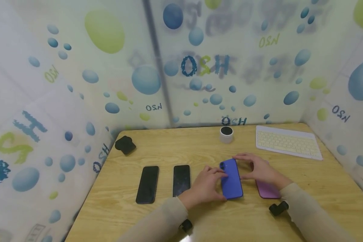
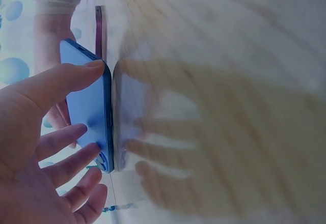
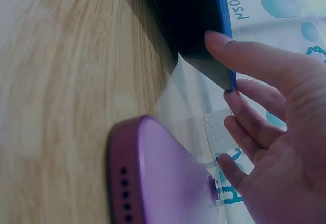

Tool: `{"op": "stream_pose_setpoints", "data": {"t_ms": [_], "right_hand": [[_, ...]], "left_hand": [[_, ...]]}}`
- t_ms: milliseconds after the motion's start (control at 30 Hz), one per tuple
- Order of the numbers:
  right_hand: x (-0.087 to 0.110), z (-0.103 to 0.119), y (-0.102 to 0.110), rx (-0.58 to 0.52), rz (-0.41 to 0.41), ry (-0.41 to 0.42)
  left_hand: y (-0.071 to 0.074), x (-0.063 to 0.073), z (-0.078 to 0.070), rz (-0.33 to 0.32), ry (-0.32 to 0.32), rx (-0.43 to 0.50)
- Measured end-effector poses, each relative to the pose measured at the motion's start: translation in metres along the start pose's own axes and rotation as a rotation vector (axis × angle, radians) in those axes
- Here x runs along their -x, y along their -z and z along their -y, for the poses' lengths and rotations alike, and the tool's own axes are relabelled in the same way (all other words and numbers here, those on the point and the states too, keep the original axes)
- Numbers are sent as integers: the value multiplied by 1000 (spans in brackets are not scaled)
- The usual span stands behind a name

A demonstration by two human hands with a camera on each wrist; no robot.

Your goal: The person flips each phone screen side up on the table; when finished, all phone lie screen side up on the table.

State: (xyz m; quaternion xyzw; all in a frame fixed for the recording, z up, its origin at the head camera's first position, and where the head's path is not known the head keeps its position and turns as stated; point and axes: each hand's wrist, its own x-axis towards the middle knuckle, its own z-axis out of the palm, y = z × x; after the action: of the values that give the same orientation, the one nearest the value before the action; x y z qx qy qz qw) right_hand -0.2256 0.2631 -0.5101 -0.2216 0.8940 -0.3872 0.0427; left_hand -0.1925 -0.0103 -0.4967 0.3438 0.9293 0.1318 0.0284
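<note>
A blue phone (image 1: 231, 179) is between both hands, tilted, with its back and camera toward the head view. My left hand (image 1: 206, 185) holds its left side, the thumb (image 2: 86, 74) at the lower corner and fingertips near the camera end. At the right side my right hand (image 1: 260, 169) grips the edge; its thumb (image 3: 224, 46) lies along the dark screen side in the right wrist view. A purple phone (image 1: 267, 190) lies back up under the right wrist, partly hidden.
Two dark phones, one at the left (image 1: 147, 185) and one beside the left hand (image 1: 182, 179), lie screen up. Farther back are a black lobed object (image 1: 125, 145), a white cylinder with a dark top (image 1: 226, 135) and a white keyboard (image 1: 287, 142). Patterned curtains surround the wooden table (image 1: 109, 195).
</note>
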Motion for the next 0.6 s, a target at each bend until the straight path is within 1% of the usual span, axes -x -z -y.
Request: {"op": "stream_pose_setpoints", "data": {"t_ms": [133,333,600], "right_hand": [[1,0,0,-26,-3,-4],[-1,4,1,-37,-2,10],[-2,11,-3,-46,-38,57]], "left_hand": [[1,-1,-2,4,7,25],[2,-3,-3,5,46,122],[5,0,-2,-7,51,244]]}}
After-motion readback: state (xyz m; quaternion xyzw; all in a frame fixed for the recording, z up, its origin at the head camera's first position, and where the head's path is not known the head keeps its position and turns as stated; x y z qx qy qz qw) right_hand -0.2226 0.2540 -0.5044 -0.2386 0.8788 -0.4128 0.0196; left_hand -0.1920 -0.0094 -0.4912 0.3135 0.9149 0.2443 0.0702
